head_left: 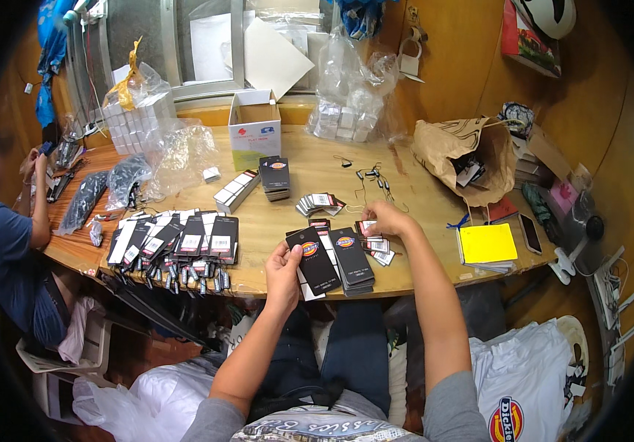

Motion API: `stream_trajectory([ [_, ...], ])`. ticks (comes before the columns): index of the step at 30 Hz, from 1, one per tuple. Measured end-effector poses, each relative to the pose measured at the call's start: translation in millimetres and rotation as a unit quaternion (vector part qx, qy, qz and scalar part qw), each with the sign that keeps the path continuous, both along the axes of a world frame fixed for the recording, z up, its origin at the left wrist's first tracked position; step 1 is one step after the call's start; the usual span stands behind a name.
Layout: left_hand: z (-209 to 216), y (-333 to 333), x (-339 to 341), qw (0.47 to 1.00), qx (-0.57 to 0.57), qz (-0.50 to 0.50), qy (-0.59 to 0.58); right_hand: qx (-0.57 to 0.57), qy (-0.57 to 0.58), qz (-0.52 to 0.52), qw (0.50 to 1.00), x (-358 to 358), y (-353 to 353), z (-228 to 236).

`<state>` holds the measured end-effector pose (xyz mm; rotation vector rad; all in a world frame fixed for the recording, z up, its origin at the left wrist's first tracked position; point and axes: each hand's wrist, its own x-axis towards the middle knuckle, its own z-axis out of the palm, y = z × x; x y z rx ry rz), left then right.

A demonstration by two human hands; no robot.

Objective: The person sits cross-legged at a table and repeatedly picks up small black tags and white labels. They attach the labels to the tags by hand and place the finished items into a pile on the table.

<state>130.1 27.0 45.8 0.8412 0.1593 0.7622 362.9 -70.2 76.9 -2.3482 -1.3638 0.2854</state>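
Observation:
My left hand (282, 278) is closed on a black hang tag (317, 267) with a red and yellow logo, its thumb lying on the tag's face. Directly right of that tag lies a stack of similar dark hang tags (352, 258). My right hand (389, 219) reaches over a small pile of white and red label cards (380, 246); its fingers are bent together, and what they pinch is hidden. Beyond the stack lies a fan of small barcode cards (320, 202). Black string loops (374, 177) are scattered farther back.
On the left lies a broad pile of strung tags (177, 239), with a co-worker (11, 250) seated past it. A white box (256, 132) and another tag stack (275, 177) stand behind. At right are a paper bag (472, 158), a yellow pad (487, 243) and a phone (530, 233).

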Motion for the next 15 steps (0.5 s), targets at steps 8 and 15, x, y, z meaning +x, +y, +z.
stream_trajectory([
  [8, -8, -2, 1, 0.998, 0.041, 0.025, 0.033, 0.276, 0.259, -0.081, 0.922, -25, -24, 25],
  [15, -4, -12, -6, 0.998, 0.053, 0.022, 0.014, 0.296, 0.251, -0.013, 0.921, -134, -1, 27],
])
